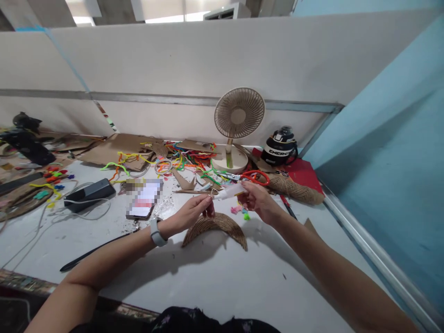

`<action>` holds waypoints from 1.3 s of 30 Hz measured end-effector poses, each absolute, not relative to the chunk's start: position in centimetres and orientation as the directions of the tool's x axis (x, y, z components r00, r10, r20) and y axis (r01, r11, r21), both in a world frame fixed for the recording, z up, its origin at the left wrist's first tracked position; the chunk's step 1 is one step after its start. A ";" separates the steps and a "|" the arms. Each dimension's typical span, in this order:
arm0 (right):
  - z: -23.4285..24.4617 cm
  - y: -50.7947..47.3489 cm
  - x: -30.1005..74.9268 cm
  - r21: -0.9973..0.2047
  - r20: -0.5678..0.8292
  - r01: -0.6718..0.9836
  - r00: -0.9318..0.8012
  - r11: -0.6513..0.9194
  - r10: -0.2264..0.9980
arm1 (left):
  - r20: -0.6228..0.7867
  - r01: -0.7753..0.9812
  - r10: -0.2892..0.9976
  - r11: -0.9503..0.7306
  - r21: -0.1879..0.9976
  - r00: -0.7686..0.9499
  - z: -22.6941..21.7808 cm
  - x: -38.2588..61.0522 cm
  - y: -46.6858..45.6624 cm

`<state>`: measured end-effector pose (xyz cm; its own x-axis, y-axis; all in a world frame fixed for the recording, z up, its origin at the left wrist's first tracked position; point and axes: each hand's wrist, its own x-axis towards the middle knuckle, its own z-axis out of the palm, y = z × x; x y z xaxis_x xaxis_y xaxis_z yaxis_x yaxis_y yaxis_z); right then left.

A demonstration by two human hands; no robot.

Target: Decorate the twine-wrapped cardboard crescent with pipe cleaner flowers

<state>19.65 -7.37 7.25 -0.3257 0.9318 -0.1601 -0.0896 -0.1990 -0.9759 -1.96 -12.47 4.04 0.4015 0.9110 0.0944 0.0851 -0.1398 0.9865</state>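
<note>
My right hand (pixel 255 200) grips a small white glue bottle (pixel 231 190), which lies nearly level with its narrow nozzle pointing left. The fingertips of my left hand (pixel 199 208) are pinched together right at the nozzle end. A thin whitish loop shows by those fingertips; what exactly they pinch is too small to make out. Beneath both hands, a brown crescent covered in rows of jute twine (pixel 217 223) rests on the white table (pixel 222 282), its two ends toward me. A grey watch band (pixel 158 232) is around my left wrist.
Orange-handled scissors (pixel 255 177), a jute twine roll (pixel 294 187) and a fan (pixel 239 113) stand or lie beyond my hands. Colourful pipe cleaners (pixel 194 159) and cardboard (pixel 116 150) clutter the back. Leftward are a phone (pixel 144 199) and a black device (pixel 89 194) with cables.
</note>
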 end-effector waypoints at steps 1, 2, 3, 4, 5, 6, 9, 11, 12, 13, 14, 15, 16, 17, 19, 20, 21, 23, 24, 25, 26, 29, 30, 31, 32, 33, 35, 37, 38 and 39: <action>7.3 -7.8 19.6 -0.975 -0.148 -0.106 -0.341 -0.194 0.928 | 0.085 0.071 0.905 -0.126 0.990 0.416 4.3 -1.6 -12.6; 7.3 -8.1 19.5 -0.975 -0.128 -0.128 -0.353 -0.183 0.927 | 0.082 0.057 0.899 -0.118 0.991 0.430 4.5 -1.3 -12.6; 7.3 -8.4 19.4 -0.973 -0.104 -0.158 -0.357 -0.170 0.928 | 0.083 0.049 0.891 -0.117 0.992 0.446 4.8 -1.0 -12.7; 7.3 -8.6 19.3 -0.969 -0.081 -0.190 -0.351 -0.156 0.933 | 0.089 0.047 0.882 -0.125 0.991 0.463 5.0 -0.6 -12.8; 7.3 -8.7 19.2 -0.964 -0.066 -0.221 -0.336 -0.147 0.940 | 0.101 0.049 0.873 -0.141 0.989 0.478 5.2 -0.3 -12.8; 7.4 -8.8 19.2 -0.958 -0.056 -0.249 -0.314 -0.139 0.948 | 0.117 0.053 0.863 -0.163 0.985 0.492 5.4 0.0 -12.8; 7.3 -8.9 19.4 -0.945 -0.058 -0.295 -0.274 -0.141 0.960 | 0.158 0.070 0.838 -0.227 0.971 0.523 5.6 0.6 -12.8; 7.1 -8.9 19.6 -0.943 -0.067 -0.298 -0.262 -0.147 0.963 | 0.169 0.079 0.828 -0.248 0.966 0.535 5.5 0.7 -12.7; 7.0 -8.9 19.7 -0.943 -0.071 -0.297 -0.259 -0.150 0.963 | 0.169 0.087 0.825 -0.254 0.963 0.540 5.4 0.8 -12.7; 6.9 -8.9 19.8 -0.943 -0.076 -0.295 -0.258 -0.154 0.963 | 0.167 0.092 0.822 -0.257 0.962 0.544 5.3 0.8 -12.7; 6.7 -8.9 19.8 -0.942 -0.081 -0.296 -0.259 -0.159 0.962 | 0.167 0.094 0.819 -0.259 0.961 0.548 5.2 0.8 -12.7; 6.6 -8.9 19.8 -0.939 -0.090 -0.301 -0.258 -0.168 0.962 | 0.167 0.094 0.818 -0.259 0.961 0.551 5.1 0.7 -12.6; 6.5 -8.9 19.8 -0.934 -0.103 -0.309 -0.256 -0.182 0.961 | 0.167 0.086 0.815 -0.256 0.963 0.556 5.0 0.7 -12.6; 6.4 -9.0 19.7 -0.927 -0.122 -0.317 -0.253 -0.201 0.960 | 0.168 0.072 0.810 -0.250 0.966 0.562 4.9 0.7 -12.5; 6.2 -9.0 19.6 -0.909 -0.165 -0.339 -0.241 -0.242 0.956 | 0.173 0.036 0.802 -0.235 0.971 0.572 4.8 0.8 -12.4; 6.1 -9.0 19.5 -0.900 -0.183 -0.351 -0.234 -0.259 0.955 | 0.173 0.019 0.796 -0.225 0.974 0.580 4.7 0.8 -12.3; 6.1 -9.1 19.5 -0.891 -0.199 -0.362 -0.229 -0.273 0.953 | 0.170 0.002 0.789 -0.213 0.977 0.590 4.7 0.8 -12.3; 5.9 -9.1 19.4 -0.878 -0.224 -0.377 -0.218 -0.294 0.950 | 0.159 -0.020 0.778 -0.185 0.983 0.608 4.6 0.9 -12.3; 5.8 -9.2 19.4 -0.875 -0.233 -0.380 -0.215 -0.301 0.948 | 0.149 -0.026 0.775 -0.169 0.985 0.614 4.6 1.0 -12.3; 5.7 -9.2 19.4 -0.873 -0.241 -0.377 -0.215 -0.308 0.946 | 0.136 -0.028 0.779 -0.151 0.988 0.613 4.5 1.0 -12.4; 5.6 -9.2 19.4 -0.875 -0.247 -0.369 -0.217 -0.314 0.944 | 0.119 -0.028 0.789 -0.129 0.991 0.603 4.5 1.0 -12.4; 5.3 -9.3 19.3 -0.900 -0.224 -0.327 -0.217 -0.287 0.950 | 0.072 0.000 0.831 -0.086 0.996 0.551 4.4 1.0 -12.6; 5.1 -9.3 19.3 -0.914 -0.207 -0.305 -0.216 -0.267 0.954 | 0.064 0.018 0.841 -0.087 0.996 0.537 4.3 0.9 -12.6; 5.0 -9.3 19.3 -0.927 -0.189 -0.282 -0.213 -0.246 0.958 | 0.062 0.042 0.849 -0.099 0.994 0.525 4.2 0.9 -12.7; 4.9 -9.4 19.3 -0.938 -0.173 -0.261 -0.213 -0.227 0.962 | 0.062 0.071 0.855 -0.115 0.991 0.515 4.2 0.8 -12.7; 4.7 -9.4 19.3 -0.945 -0.163 -0.246 -0.214 -0.214 0.963 | 0.062 0.097 0.858 -0.128 0.987 0.509 4.1 0.7 -12.7; 4.5 -9.6 19.2 -0.941 -0.169 -0.256 -0.206 -0.220 0.964 | 0.058 0.129 0.857 -0.144 0.981 0.513 4.0 0.6 -12.8; 4.4 -9.7 19.1 -0.920 -0.193 -0.306 -0.192 -0.245 0.962 | 0.061 0.134 0.848 -0.154 0.979 0.526 4.0 0.6 -12.9; 4.4 -9.7 19.0 -0.906 -0.210 -0.331 -0.189 -0.263 0.959 | 0.062 0.128 0.844 -0.153 0.980 0.533 4.0 0.7 -12.9; 4.3 -9.8 18.9 -0.894 -0.225 -0.351 -0.187 -0.279 0.956 | 0.061 0.121 0.840 -0.149 0.981 0.539 4.0 0.7 -12.9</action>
<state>18.92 -9.76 4.34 -0.1870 0.9563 -0.2246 -0.3513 -0.2786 -0.8938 0.73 -12.92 4.01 0.5387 0.8403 0.0607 0.1212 -0.1486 0.9815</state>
